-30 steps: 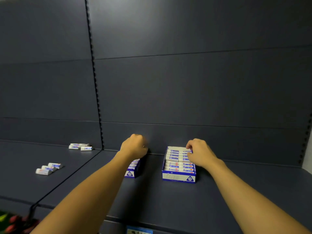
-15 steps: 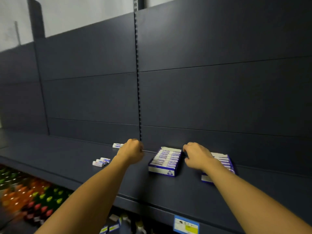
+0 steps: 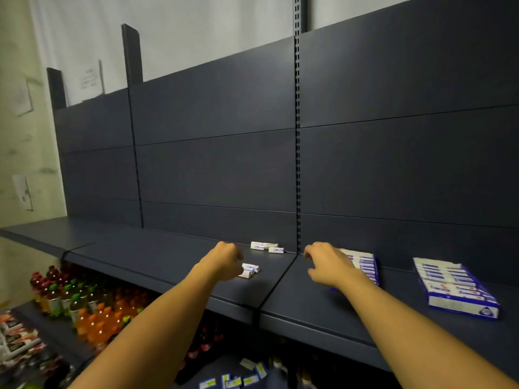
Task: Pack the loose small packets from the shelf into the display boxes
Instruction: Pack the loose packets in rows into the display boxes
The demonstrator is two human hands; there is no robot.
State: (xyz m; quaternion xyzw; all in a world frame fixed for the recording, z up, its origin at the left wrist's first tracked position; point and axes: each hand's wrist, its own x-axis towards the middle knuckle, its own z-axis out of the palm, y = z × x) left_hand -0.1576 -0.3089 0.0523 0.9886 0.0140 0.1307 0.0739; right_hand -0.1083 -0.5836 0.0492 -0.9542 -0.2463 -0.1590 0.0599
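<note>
A: Head view, count?
B: Two boxes [image 3: 456, 287] lower right on the shelf [image 3: 168, 256], both filled with packets in rows. Loose packets: a far group [image 3: 266, 246] of about three by the back panel, centre; a near group [image 3: 250, 269], two or three, blurred.
A: Hands?
B: Left hand [image 3: 224, 261] reaches out at centre, fingers curled, touching or just short of the near group; can't tell if it grips anything. Right hand [image 3: 327, 265] fingers loosely spread, holding nothing, over the left box [image 3: 365, 266].
A: Below?
B: Bottles [image 3: 84, 304], lower left.
</note>
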